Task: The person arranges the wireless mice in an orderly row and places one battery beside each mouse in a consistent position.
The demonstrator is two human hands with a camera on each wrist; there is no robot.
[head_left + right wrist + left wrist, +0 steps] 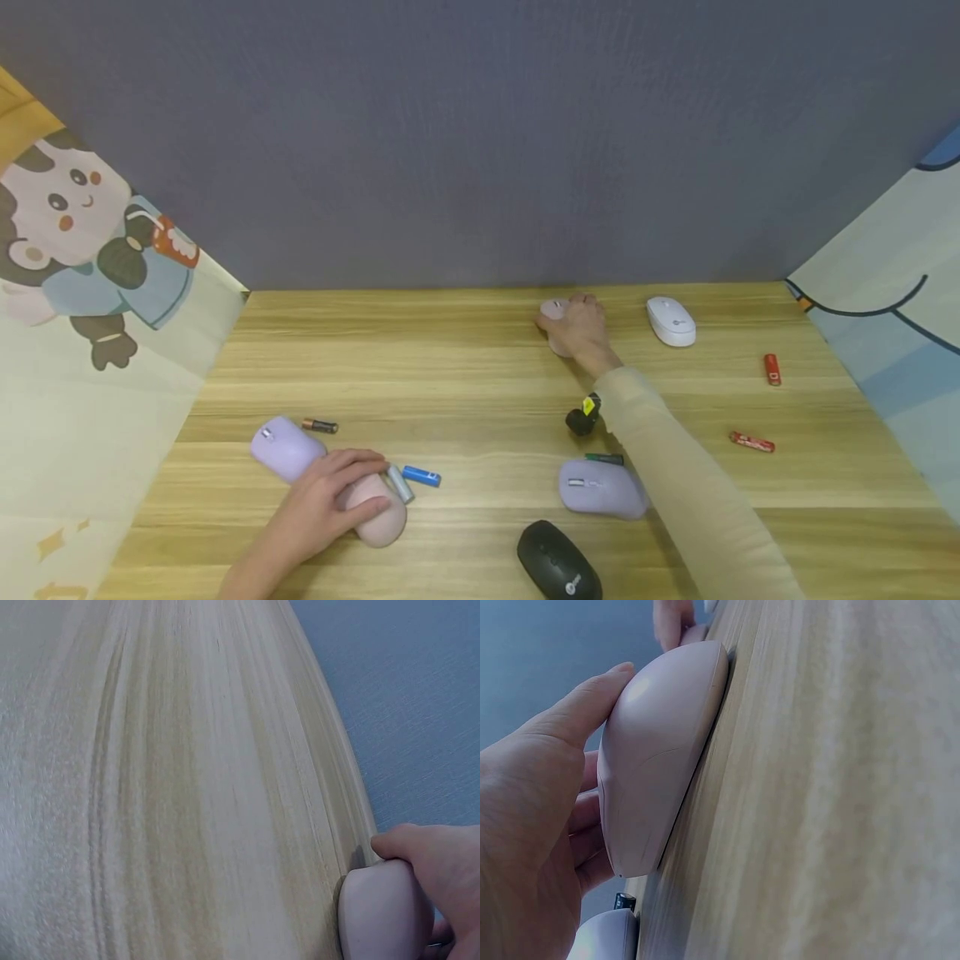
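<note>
My left hand [330,496] grips a pale pink computer mouse [381,527] at the front left, thumb on one side and fingers on the other. In the left wrist view this mouse [660,742] sits on its base on the wood. A silver battery [401,483] lies right beside it, and a blue battery [422,476] a little farther right. Near the back edge, my right hand [583,329] holds another pale pink mouse [554,309]. The right wrist view shows the thumb against that mouse [379,919], while most of the fingers are hidden behind it.
A lilac mouse [287,448] and a black-and-copper battery [320,426] lie left. Near the right forearm are another lilac mouse [600,488], a green battery [604,458] and a black mouse [558,562]. A white mouse [671,321] and red batteries [772,370] lie right. A grey panel [480,167] borders the back.
</note>
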